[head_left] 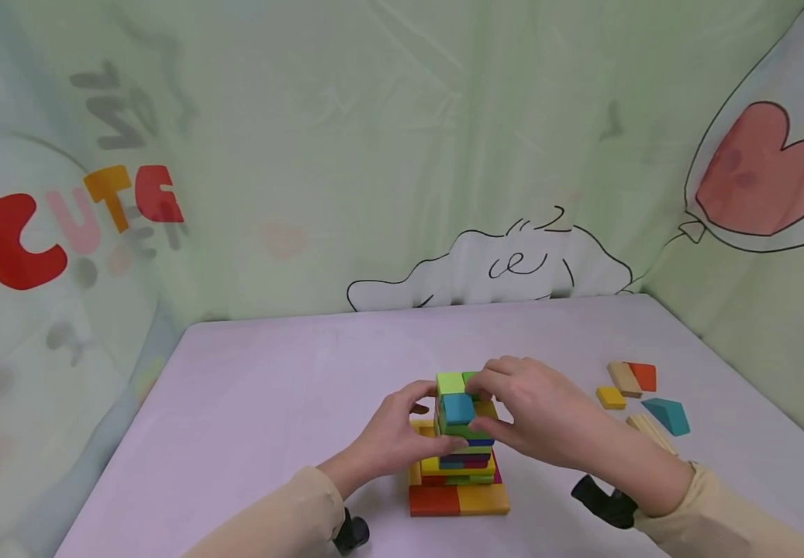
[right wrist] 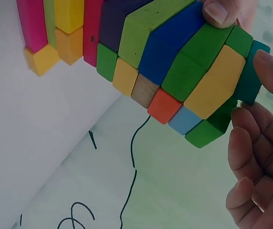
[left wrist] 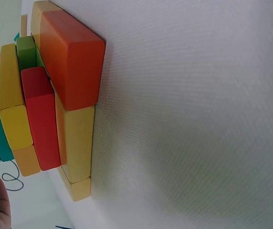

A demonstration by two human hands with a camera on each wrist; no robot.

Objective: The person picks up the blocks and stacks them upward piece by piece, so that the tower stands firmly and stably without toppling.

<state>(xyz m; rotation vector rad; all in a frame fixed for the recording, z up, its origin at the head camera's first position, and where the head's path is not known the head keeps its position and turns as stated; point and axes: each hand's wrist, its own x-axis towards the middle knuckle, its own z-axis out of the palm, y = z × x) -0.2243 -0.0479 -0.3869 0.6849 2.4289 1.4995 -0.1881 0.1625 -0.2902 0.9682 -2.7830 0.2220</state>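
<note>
A block tower (head_left: 463,449) of smooth painted wood is seen low in the centre of the head view, standing on a pale lilac table (head_left: 269,403) with a fine woven texture. The tower is built of flat rectangular slabs and small cubes, widest at the base, where a red slab (head_left: 433,501) and an orange slab (head_left: 483,500) lie side by side. At the top, a teal cube (head_left: 457,408) and a light green cube (head_left: 450,383) are stacked. The left hand (head_left: 402,434) is placed against the left side of the tower, fingers curled round its upper layers, the thumb lying near the teal cube. The right hand (head_left: 534,415) is cupped over the top right of the tower, with fingertips pinched on the uppermost blocks; in the right wrist view a thumb (right wrist: 217,12) is pressed on a green block and fingers (right wrist: 251,157) are curled beside the stack. At the right of the head view, well apart from the tower, loose pieces are scattered: a teal wedge (head_left: 667,416), a small yellow block (head_left: 611,397), a red-orange piece (head_left: 643,376) and plain wooden pieces (head_left: 623,378).
</note>
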